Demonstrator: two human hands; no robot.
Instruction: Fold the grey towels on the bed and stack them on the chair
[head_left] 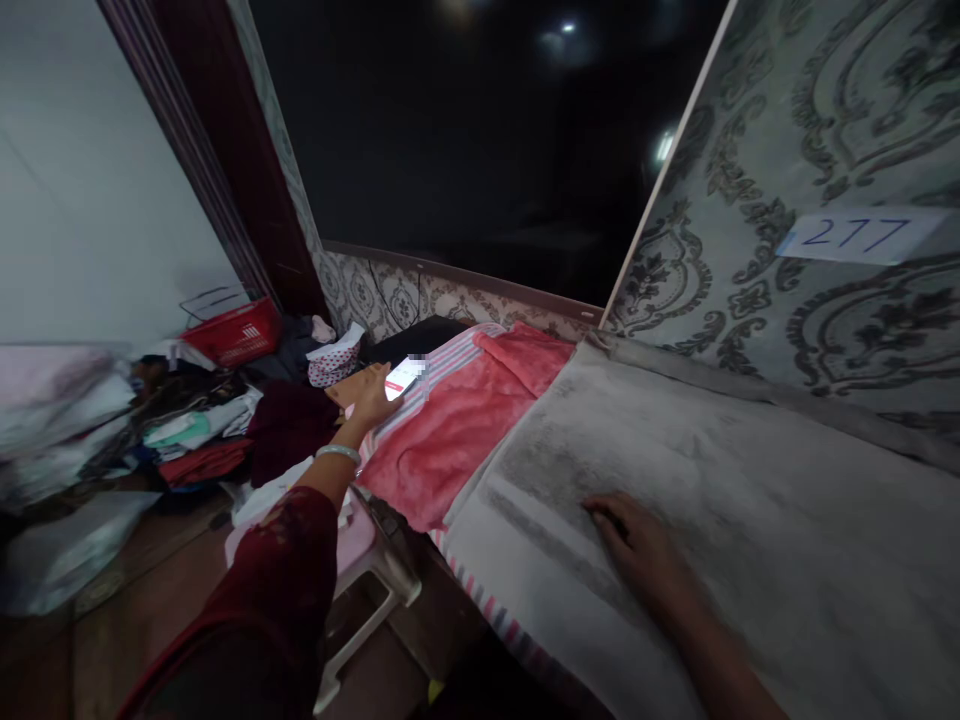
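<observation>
My left hand (pixel 377 398), wearing a pale bangle at the wrist, is stretched forward and closed around a smartphone (pixel 402 379) with a lit screen. It holds the phone over a striped cloth (pixel 450 357). My right hand (pixel 634 545) rests on a large grey towel (pixel 720 470) with its fingers loosely bent. A gap shows between thumb and fingers, and nothing is visible in them. Just left of the grey towel lies a folded coral-red fleece cloth (pixel 442 450). Part of the grey towel has darker, brushed-looking patches near the right hand.
A plastic stool (pixel 367 535) stands below the left arm. Heaped clothes (pixel 292 430), a red basket (pixel 236 335) and a clear plastic bag (pixel 75 550) lie to the left. A big dark screen (pixel 480 150) and patterned wall with a "277" paper (pixel 859 235) rise behind.
</observation>
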